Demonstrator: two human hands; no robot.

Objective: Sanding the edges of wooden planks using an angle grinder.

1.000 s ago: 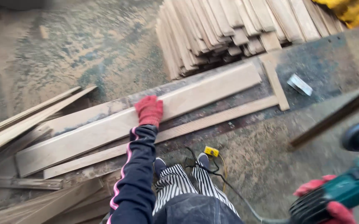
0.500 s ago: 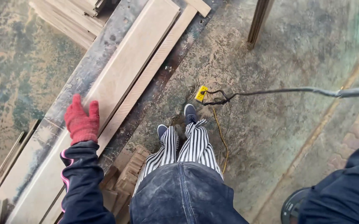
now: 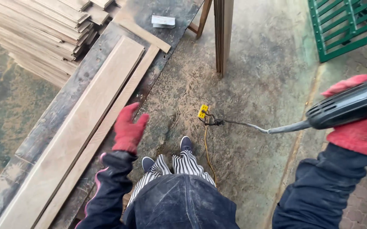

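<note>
Gripping the power tool [image 3: 344,106] tight in my right hand [image 3: 361,127], my left hand [image 3: 129,129] hangs open and empty above the wide board [image 3: 77,127], which I judge needs steadying before I bring the tool down.

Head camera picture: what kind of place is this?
Probably a woodworking yard or workshop. Cut planks sit in a stack, long boards lie on a dusty floor, and the right hand holds a corded power tool.

Stacked wooden slats [image 3: 43,38] — green metal grate [image 3: 344,25] — dusty floor [image 3: 260,72].
</note>
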